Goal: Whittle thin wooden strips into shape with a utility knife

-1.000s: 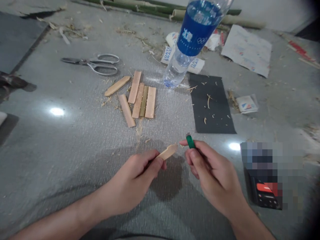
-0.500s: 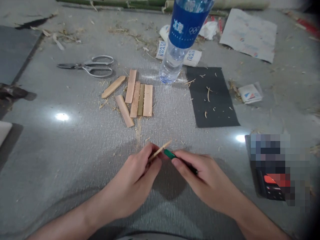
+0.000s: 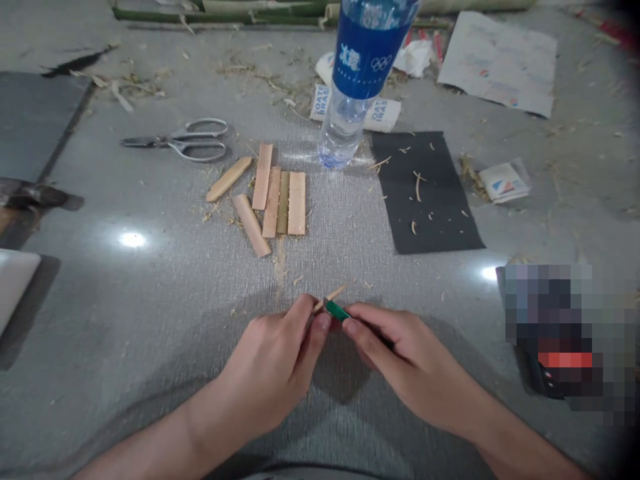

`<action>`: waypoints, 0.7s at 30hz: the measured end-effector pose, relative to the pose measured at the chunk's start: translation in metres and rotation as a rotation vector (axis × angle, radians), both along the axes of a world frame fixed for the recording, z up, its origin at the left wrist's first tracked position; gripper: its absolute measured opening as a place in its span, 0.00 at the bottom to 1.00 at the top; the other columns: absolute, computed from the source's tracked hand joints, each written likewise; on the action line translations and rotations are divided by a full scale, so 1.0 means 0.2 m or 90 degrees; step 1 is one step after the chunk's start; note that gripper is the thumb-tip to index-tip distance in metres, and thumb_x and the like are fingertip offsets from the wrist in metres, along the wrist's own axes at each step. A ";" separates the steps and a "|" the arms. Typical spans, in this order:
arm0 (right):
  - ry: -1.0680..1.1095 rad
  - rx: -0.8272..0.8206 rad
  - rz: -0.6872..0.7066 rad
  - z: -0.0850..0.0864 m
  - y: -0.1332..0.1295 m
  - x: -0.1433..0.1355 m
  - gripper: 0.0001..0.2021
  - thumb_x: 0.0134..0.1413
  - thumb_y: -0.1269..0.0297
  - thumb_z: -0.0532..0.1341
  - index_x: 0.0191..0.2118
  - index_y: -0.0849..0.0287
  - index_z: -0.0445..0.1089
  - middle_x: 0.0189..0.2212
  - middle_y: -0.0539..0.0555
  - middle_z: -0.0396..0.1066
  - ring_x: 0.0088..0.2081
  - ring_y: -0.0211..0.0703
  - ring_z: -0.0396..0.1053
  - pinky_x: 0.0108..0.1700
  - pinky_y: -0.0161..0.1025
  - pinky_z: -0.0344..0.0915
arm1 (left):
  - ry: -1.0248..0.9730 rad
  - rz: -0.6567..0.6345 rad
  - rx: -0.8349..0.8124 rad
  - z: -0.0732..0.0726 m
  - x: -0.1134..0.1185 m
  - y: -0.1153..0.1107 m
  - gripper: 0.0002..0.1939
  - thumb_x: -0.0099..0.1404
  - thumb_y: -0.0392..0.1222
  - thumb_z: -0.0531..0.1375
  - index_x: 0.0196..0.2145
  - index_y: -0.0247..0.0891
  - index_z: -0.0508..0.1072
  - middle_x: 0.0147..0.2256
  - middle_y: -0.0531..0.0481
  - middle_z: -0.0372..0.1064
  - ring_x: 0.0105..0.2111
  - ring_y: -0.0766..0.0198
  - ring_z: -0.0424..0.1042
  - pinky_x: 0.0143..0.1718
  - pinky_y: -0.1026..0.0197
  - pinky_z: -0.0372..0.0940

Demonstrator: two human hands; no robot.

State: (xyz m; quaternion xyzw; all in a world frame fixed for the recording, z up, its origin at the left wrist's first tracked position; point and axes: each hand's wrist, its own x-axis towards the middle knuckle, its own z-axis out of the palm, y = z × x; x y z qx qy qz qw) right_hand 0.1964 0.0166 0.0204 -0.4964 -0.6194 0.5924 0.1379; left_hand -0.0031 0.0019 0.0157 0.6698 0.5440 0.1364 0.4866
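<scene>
My left hand is closed around a thin bamboo strip, whose pale tip sticks out past the fingers to the upper right. In my right hand is a green-handled carving knife, its short blade against the strip close to my left fingertips. The hands nearly meet, thumbs facing each other. Beyond them lie several flat bamboo pieces, some side by side. One piece with trimmed ends lies apart, at an angle. Most of the knife handle is hidden in my palm.
Scissors lie at the back left. A water bottle stands behind the pieces, beside a black sheet with shavings. A hammer head is at the left edge, a partly blurred dark object at right. Bamboo poles lie at the back.
The left fingers now cover more of the strip, so less of it shows. The knife stays against it, and the view has shifted slightly.
</scene>
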 end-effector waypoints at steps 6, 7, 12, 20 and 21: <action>0.006 0.001 -0.004 -0.01 0.00 -0.02 0.16 0.70 0.56 0.52 0.29 0.55 0.60 0.21 0.44 0.55 0.23 0.34 0.54 0.25 0.34 0.52 | 0.079 0.003 0.035 -0.04 0.00 0.00 0.15 0.76 0.50 0.43 0.33 0.43 0.56 0.22 0.58 0.59 0.20 0.67 0.59 0.24 0.61 0.47; 0.002 0.007 -0.003 -0.01 0.00 -0.02 0.16 0.70 0.55 0.52 0.29 0.55 0.60 0.22 0.44 0.55 0.24 0.34 0.54 0.25 0.34 0.51 | 0.081 0.006 0.037 -0.04 0.00 0.00 0.15 0.76 0.50 0.43 0.32 0.43 0.57 0.22 0.58 0.59 0.20 0.67 0.59 0.24 0.61 0.47; -0.035 0.027 -0.028 -0.01 -0.02 -0.05 0.15 0.70 0.54 0.52 0.31 0.55 0.62 0.22 0.44 0.55 0.25 0.35 0.54 0.26 0.35 0.51 | 0.099 0.018 0.044 -0.05 -0.01 0.00 0.17 0.75 0.52 0.44 0.31 0.42 0.57 0.21 0.58 0.59 0.19 0.67 0.58 0.24 0.61 0.44; -0.083 0.100 -0.031 -0.02 -0.08 -0.06 0.12 0.70 0.56 0.51 0.36 0.54 0.65 0.22 0.44 0.57 0.24 0.35 0.53 0.26 0.35 0.52 | 0.101 0.037 0.031 -0.04 -0.02 0.01 0.20 0.74 0.54 0.47 0.28 0.41 0.58 0.20 0.59 0.57 0.19 0.69 0.55 0.24 0.62 0.44; -0.088 0.114 -0.030 -0.02 -0.09 -0.06 0.11 0.70 0.57 0.51 0.37 0.54 0.66 0.23 0.43 0.59 0.23 0.34 0.54 0.26 0.34 0.53 | 0.098 0.038 0.028 -0.04 -0.02 0.01 0.20 0.74 0.54 0.47 0.28 0.41 0.58 0.20 0.59 0.57 0.19 0.69 0.54 0.23 0.63 0.44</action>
